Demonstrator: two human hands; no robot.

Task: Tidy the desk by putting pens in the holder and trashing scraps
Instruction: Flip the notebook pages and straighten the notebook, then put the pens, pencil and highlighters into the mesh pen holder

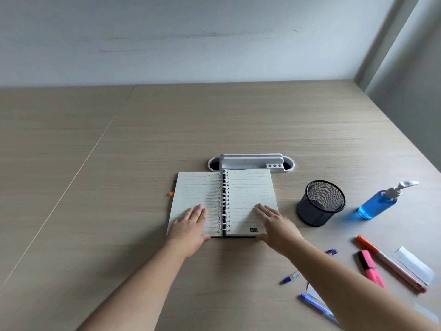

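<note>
On the wooden desk (119,187), both flat open hands, left (191,226) and right (276,225), are pressing the white lined spiral notebook (224,201). At three o'clock the black mesh pen holder (321,203) is standing empty; pens, like the pink highlighter (371,268), are lying at five o'clock.

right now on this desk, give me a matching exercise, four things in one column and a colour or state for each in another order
Things:
1. mesh pen holder
2. spiral notebook
3. pump bottle
4. highlighter

Colour or state:
A. lying open, a hand flat on each page
B. pink, lying on the desk
C. black, upright, no pens showing in it
D. holds blue liquid

Pairs: 1-C, 2-A, 3-D, 4-B
</note>
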